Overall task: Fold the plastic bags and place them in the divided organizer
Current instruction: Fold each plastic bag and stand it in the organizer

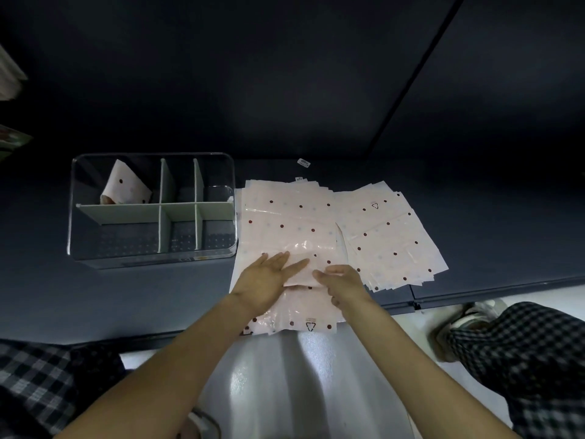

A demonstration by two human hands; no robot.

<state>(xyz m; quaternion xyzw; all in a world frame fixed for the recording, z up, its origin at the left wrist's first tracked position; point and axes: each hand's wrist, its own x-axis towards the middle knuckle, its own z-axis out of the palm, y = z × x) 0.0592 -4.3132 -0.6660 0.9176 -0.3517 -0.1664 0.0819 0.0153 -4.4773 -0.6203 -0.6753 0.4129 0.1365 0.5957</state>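
Step in hand: folding the top plastic bag (289, 236) of the near pile; a flap of it is turned over near the bench's front edge.
Left hand (264, 277): fingers straight and spread, lying flat on the folded flap and pressing it down.
Right hand (345, 285): fingers curled at the flap's right edge, seemingly pinching the film; the fingertips are partly hidden.
Doing it well: I judge the flat hand should keep the crease pinned while the other draws the edge across; the film is glossy and probably slides on the bags beneath, so only the top layer should be caught.
Second pile (392, 236): fanned bags just right of the first, touching or overlapping it.
Organizer (152, 258): clear divided box just left of the piles; one folded bag (126, 185) stands tilted in its far-left compartment, the others look unfilled.
Edges: the near pile overhangs the bench (158, 299) front edge slightly, so a pull toward the body could drag bags off.
Open room: bare bench beyond the piles and to the far right; the path left to the organizer is short and unobstructed.
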